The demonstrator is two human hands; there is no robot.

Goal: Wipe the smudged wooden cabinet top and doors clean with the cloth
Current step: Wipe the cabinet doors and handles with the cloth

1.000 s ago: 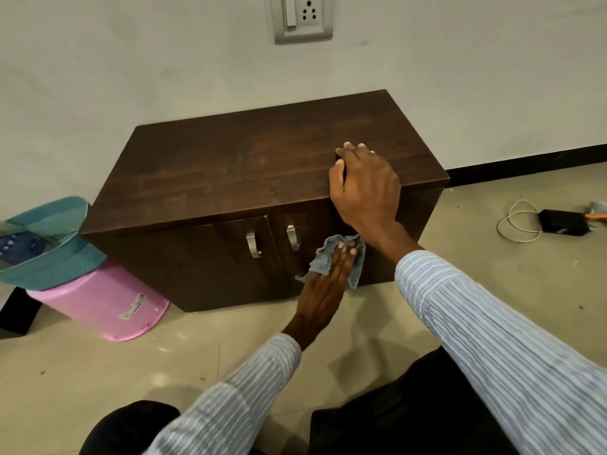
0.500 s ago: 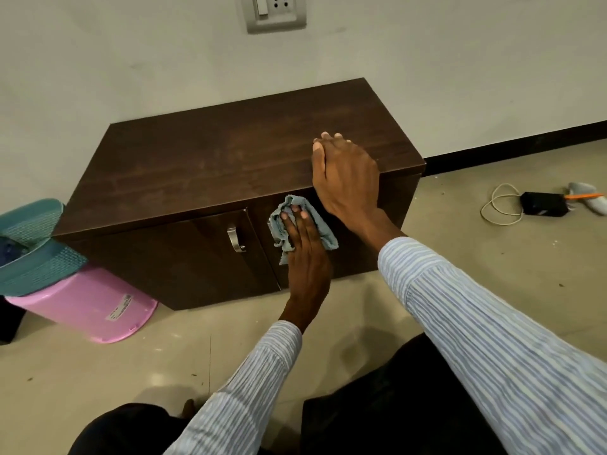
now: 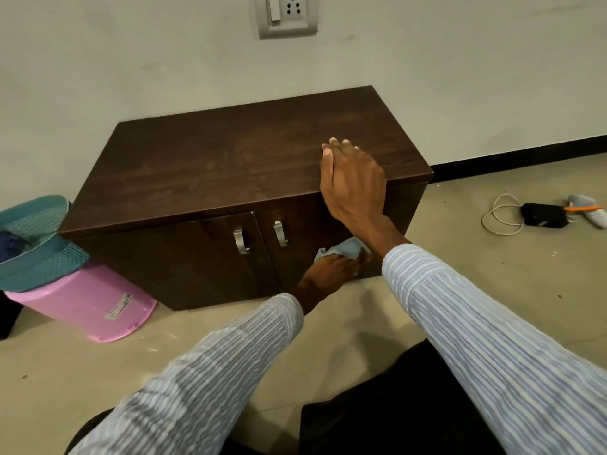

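A low dark wooden cabinet (image 3: pixel 210 165) stands against the wall, with two doors and metal handles (image 3: pixel 241 241) at the middle. My left hand (image 3: pixel 331 269) presses a light blue cloth (image 3: pixel 348 248) flat against the lower part of the right door (image 3: pixel 305 244). The cloth is partly hidden behind my right forearm. My right hand (image 3: pixel 353 182) rests on the front right edge of the cabinet top, fingers straight and lying over the wood.
A pink plastic tub (image 3: pixel 85 307) with a teal mesh basket (image 3: pixel 36 244) on it sits on the floor left of the cabinet. A black adapter (image 3: pixel 543 215) with a white cable lies on the floor at the right. A wall socket (image 3: pixel 287 14) is above.
My left hand has slid the cloth down and to the right on the right door, from near its top to its lower part. My right hand stays on the top edge.
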